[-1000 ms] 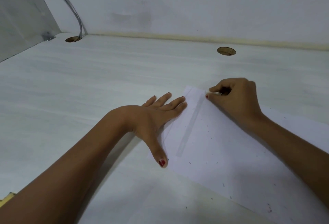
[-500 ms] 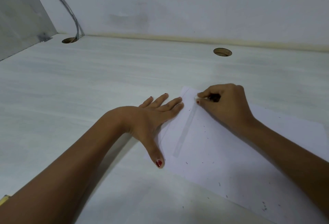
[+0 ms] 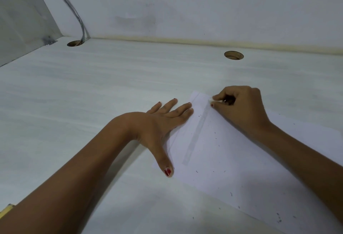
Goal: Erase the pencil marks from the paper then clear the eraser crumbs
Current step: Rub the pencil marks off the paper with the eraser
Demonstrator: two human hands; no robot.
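Observation:
A white sheet of paper (image 3: 232, 161) lies at an angle on the pale table, with a faint grey strip running down its left part. Small dark eraser crumbs (image 3: 278, 219) are scattered over it. My left hand (image 3: 163, 122) lies flat with fingers spread, pressing the paper's left edge. My right hand (image 3: 239, 107) is closed around a small white eraser (image 3: 213, 101), whose tip touches the paper near its far corner, at the top of the grey strip.
The table (image 3: 92, 103) meets a white wall at the back. Two round cable holes (image 3: 233, 55) (image 3: 75, 43) sit near the wall, a grey cable (image 3: 74, 10) running into the left one. A grey panel (image 3: 18, 20) stands at the left. A yellow object (image 3: 6, 210) pokes in at the lower left.
My right hand slid the eraser a little left along the paper's far edge and back right. My left hand stayed pressed on the paper.

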